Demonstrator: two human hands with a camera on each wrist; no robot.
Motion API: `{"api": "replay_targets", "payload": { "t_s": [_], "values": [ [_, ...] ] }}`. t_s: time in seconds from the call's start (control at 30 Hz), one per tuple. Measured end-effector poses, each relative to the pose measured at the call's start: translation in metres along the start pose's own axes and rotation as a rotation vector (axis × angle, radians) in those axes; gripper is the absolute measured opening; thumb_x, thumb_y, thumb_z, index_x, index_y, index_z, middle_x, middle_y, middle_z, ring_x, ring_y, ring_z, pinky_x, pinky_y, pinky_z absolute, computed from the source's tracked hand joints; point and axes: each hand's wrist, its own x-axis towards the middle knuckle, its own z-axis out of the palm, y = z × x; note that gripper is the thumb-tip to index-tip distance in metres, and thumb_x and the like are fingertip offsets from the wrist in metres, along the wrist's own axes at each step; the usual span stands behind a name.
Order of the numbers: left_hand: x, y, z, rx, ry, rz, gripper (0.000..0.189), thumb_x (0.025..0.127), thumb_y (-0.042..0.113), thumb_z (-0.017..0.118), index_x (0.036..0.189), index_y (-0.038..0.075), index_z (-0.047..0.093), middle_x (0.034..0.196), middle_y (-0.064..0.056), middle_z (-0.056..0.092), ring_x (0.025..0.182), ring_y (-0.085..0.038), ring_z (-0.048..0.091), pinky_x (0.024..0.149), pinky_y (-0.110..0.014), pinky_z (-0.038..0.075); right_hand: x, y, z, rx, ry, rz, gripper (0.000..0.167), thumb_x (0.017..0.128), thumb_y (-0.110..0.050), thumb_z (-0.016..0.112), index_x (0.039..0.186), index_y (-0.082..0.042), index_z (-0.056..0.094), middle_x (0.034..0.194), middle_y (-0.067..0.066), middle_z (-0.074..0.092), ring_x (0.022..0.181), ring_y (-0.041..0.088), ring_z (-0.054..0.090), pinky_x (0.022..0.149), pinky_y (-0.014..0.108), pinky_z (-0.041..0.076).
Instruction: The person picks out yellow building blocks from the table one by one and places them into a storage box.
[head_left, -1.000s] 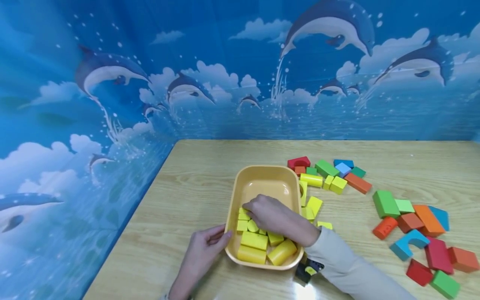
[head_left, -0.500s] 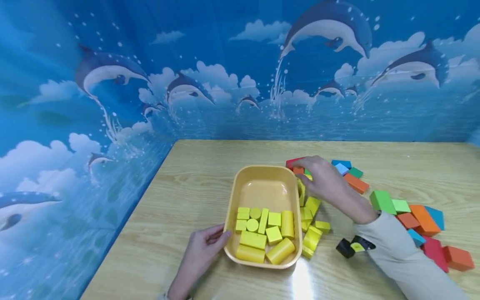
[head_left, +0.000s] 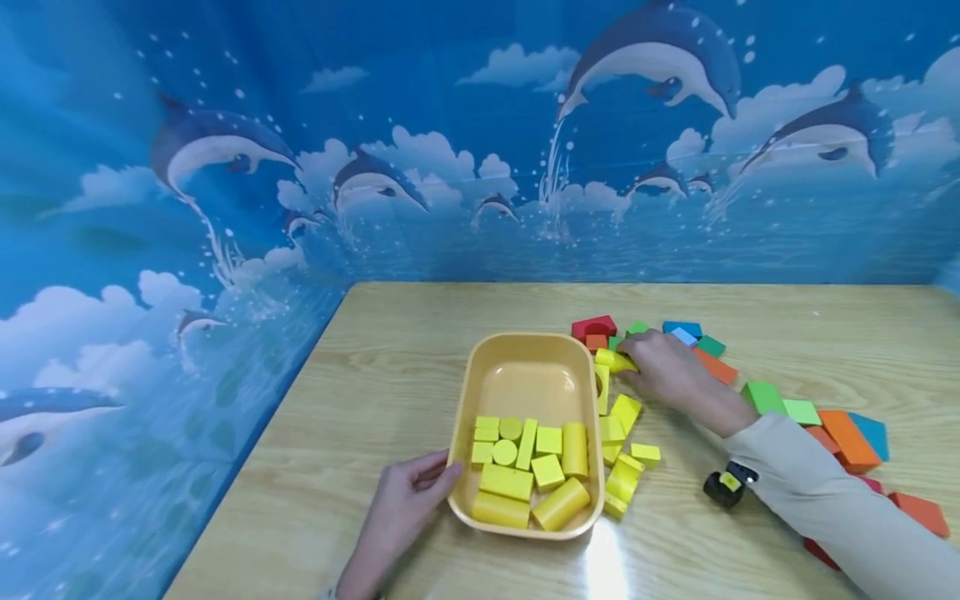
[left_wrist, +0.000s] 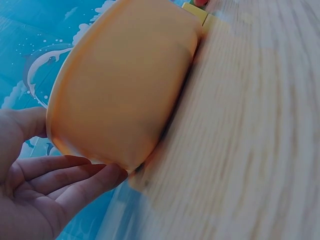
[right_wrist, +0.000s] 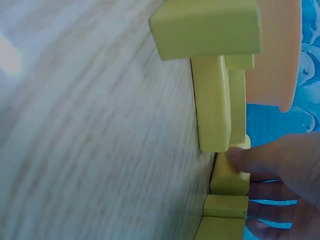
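Yellow cylinder (head_left: 612,360) lies pinched in the right hand (head_left: 667,367); left hand (head_left: 407,500) grips the tray (head_left: 525,388).

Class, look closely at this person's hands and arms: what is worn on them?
Both the left hand and right hand are bare, without gloves. The right arm has a long, plain, pale grey-beige sleeve and a small black wrist device with a yellow patch. The left sleeve is almost wholly out of frame.
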Motion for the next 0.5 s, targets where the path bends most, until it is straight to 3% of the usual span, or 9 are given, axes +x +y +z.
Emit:
{"api": "replay_targets", "payload": {
  "t_s": [0.2, 0.33, 0.5],
  "values": [
    [0.000, 0.001, 0.000, 0.006, -0.002, 0.003, 0.043, 0.092, 0.022, 0.067, 0.119, -0.011, 0.060, 0.111, -0.029, 0.065, 0.097, -0.032, 0.069, 0.079, -0.027, 0.059, 0.002, -0.002, 0.002, -0.037, -0.005, 0.021, 0.018, 0.077, -0.017, 0.082, 0.079, -0.007, 0.066, 0.059, -0.003, 0.049, 0.060, 0.018, 0.047, 0.058, 0.036, 0.037],
    [0.001, 0.000, 0.000, 0.000, -0.002, 0.005, 0.043, 0.092, 0.022, 0.067, 0.118, -0.012, 0.060, 0.110, -0.029, 0.065, 0.097, -0.032, 0.069, 0.079, -0.027, 0.059, 0.005, -0.010, -0.007, -0.114, -0.020, 0.047, 0.019, 0.080, -0.016, 0.080, 0.085, -0.003, 0.067, 0.067, 0.004, 0.058, 0.069, 0.027, 0.051, 0.061, 0.045, 0.044],
    [0.000, -0.001, 0.000, -0.007, 0.003, 0.007, 0.042, 0.092, 0.021, 0.067, 0.118, -0.012, 0.060, 0.109, -0.029, 0.065, 0.097, -0.033, 0.068, 0.079, -0.027, 0.059, 0.016, -0.032, -0.031, -0.136, 0.081, 0.069, 0.028, 0.081, -0.014, 0.079, 0.101, 0.003, 0.069, 0.081, 0.014, 0.069, 0.073, 0.032, 0.054, 0.063, 0.049, 0.050]
  ]
}}
